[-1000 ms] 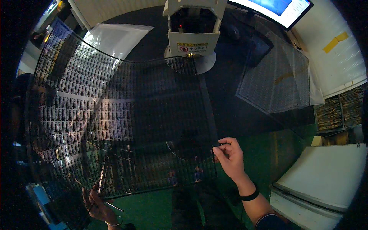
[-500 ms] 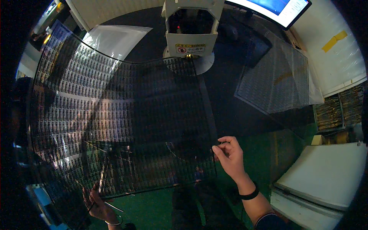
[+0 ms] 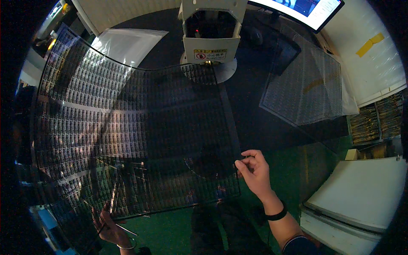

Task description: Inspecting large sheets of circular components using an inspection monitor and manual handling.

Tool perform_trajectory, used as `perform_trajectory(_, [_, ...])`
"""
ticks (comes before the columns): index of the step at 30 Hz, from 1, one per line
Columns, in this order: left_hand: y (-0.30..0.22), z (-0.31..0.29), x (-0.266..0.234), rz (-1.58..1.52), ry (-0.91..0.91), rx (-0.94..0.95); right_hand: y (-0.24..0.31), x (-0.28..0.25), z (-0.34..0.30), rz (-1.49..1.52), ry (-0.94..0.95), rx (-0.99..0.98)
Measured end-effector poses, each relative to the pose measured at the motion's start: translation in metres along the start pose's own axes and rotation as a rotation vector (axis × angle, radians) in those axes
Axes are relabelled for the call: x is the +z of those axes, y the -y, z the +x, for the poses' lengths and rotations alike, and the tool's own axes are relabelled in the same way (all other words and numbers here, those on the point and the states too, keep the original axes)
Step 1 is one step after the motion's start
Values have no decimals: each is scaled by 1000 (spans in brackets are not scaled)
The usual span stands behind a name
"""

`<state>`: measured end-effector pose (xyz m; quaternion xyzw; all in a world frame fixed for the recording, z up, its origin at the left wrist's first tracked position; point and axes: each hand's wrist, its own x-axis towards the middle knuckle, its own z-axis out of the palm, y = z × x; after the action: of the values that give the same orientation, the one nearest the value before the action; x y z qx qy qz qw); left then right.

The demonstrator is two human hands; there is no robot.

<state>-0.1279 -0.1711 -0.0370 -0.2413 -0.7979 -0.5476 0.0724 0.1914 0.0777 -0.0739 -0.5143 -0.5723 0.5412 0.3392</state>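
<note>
A large transparent film sheet [image 3: 123,127], printed with rows of small dark patterns, is held up in front of me and bows slightly. My right hand [image 3: 256,172] pinches its right edge between thumb and fingers. At the lower left corner my left hand [image 3: 109,227] grips the sheet, some fingers showing through it. Beside that hand a thin metal rod [image 3: 127,230] sticks out; what it belongs to is unclear. The far edge of the sheet reaches the front of a white boxy device [image 3: 211,44] bearing a yellow warning label.
On the dark table [image 3: 250,114] lie a clear plastic bag [image 3: 131,44] and another patterned transparent sheet [image 3: 304,85]. A monitor [image 3: 308,12], a mouse [image 3: 255,36] and a keyboard [image 3: 282,55] stand behind. A white cabinet [image 3: 357,195] stands right, above the green floor [image 3: 293,165].
The picture on the monitor has changed. Both hands keep their hold on the film sheet, which has hardly moved.
</note>
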Motion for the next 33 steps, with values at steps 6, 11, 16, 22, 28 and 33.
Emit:
perform_trajectory(6, [7, 1, -4, 63, 1, 10, 2, 0, 0, -11, -9, 3])
perform_trajectory(11, [-10, -1, -2, 97, 52, -40, 2, 0, 0, -41, -11, -1])
perform_trajectory(16, [-3, -2, -9, 117, 77, -93, 3, -1, -1, -20, -12, 12])
perform_trajectory(22, [5, 1, -17, 92, 76, -86, 5, -3, -3, -9, 4, 34])
perform_trajectory(28, [-42, -1, -2, 54, 104, -55, 12, -3, -6, -24, 1, 5])
perform_trajectory(33, [-43, 3, -12, 6, 113, -91, 18, -10, -33, 328, 70, 222])
